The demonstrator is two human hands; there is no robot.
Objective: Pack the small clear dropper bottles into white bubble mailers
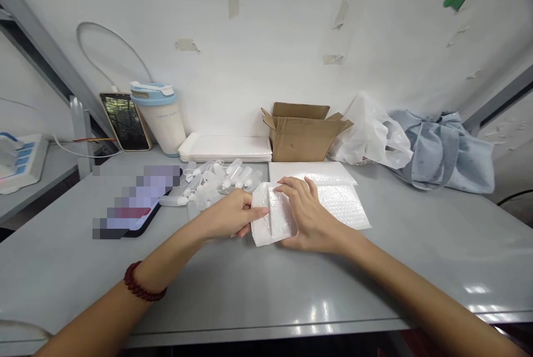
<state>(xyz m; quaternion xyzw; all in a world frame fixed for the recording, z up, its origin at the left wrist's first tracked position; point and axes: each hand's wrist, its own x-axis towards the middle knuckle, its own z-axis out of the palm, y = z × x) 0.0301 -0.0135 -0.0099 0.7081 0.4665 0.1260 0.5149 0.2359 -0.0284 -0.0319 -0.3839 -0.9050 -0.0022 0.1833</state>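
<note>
Between my hands, over the middle of the grey table, is a small white bubble mailer [282, 217]. Its left end is pinched by my left hand [239, 212], thumb on top. My right hand [310, 215] wraps round its other end, fingers at the far edge and thumb at the near edge. More white bubble mailers [341, 204] lie flat just behind my right hand. Beyond my left hand is a loose pile of small translucent plastic bottles [208, 187] with white caps and loops.
A phone [139, 201] lies at left on the table [233, 296]. Behind it, another phone [126, 122] leans by a blue-lidded cup [160, 118]. A stack of white mailers [227, 147], an open cardboard box [303, 137], a plastic bag [370, 135] and a cloth bag [449, 151] line the wall.
</note>
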